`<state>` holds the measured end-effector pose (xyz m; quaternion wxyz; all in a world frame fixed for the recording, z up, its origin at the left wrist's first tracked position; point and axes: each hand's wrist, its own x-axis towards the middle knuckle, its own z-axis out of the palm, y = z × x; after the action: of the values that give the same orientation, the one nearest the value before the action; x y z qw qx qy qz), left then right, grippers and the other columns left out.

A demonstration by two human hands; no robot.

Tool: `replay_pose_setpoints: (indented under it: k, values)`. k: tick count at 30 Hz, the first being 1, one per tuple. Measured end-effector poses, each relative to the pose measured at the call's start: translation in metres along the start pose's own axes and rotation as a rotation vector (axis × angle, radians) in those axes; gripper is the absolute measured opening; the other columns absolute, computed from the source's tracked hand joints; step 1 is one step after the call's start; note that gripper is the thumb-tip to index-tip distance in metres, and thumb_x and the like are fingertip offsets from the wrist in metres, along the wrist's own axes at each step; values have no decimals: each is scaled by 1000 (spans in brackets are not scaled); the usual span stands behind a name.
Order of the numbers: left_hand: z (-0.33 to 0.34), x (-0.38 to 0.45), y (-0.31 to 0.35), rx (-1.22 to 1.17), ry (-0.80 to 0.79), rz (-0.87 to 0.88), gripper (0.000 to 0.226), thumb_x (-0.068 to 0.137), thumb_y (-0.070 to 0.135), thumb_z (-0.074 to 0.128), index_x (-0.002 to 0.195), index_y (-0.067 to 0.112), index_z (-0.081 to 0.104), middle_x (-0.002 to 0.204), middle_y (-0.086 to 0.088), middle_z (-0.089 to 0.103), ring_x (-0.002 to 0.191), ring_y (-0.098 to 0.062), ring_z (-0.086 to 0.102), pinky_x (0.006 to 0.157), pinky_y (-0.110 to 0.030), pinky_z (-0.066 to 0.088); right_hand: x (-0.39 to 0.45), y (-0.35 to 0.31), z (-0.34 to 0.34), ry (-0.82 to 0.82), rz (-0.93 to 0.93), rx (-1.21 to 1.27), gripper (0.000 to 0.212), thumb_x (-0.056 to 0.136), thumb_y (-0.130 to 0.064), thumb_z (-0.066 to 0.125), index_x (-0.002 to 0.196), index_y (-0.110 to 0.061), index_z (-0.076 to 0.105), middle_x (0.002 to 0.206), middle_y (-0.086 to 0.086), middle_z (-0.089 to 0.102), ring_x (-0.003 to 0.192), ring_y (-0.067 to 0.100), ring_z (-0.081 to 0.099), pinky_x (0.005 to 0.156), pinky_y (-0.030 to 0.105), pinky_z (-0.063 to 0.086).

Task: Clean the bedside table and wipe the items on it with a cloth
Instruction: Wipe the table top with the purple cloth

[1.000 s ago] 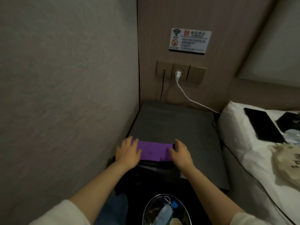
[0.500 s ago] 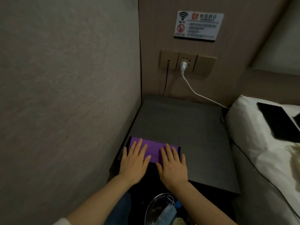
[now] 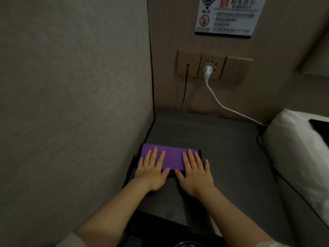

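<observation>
On the near left part of the dark grey bedside table point(image 3: 222, 157), close against the side wall point(image 3: 71, 104), we see a purple cloth point(image 3: 171, 156) folded into a flat rectangle with a dark edge showing along its right and near sides. We have both hands laid palm down on it. Our left hand point(image 3: 152, 171) covers the cloth's left end, its fingers straight and slightly spread, the thumb pointing inward along the near edge. Our right hand point(image 3: 194, 172) covers the right end the same way, fingers straight and a little apart, with the little finger lying off the cloth on the tabletop. The two thumbs nearly meet at the cloth's near edge. On the back wall we see a row of socket plates point(image 3: 213, 67) with a white plug point(image 3: 207, 71) in the middle one, its white cable point(image 3: 231, 110) running down to the right towards a white pillow point(image 3: 295, 148). A thin dark cord point(image 3: 184, 93) hangs from the left plate. Above sits a Wi-Fi and no-smoking sign point(image 3: 229, 15).
</observation>
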<state>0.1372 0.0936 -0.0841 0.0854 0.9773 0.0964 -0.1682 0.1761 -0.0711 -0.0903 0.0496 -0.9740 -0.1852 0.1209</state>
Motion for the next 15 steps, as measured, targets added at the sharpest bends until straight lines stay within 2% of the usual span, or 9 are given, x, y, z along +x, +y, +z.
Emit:
replay_pose_setpoints:
  k: [15]
  values:
    - [-69,179,27,-9,-5,20,67,98,59,18,150,33,-14,157,1,-26,145,-19,-21,118,-40,-11,176,44,-45,52,70,-38,73,95,-63,18,155,-25,-2,162,-2,-11,149,20,-10,118,47,-8]
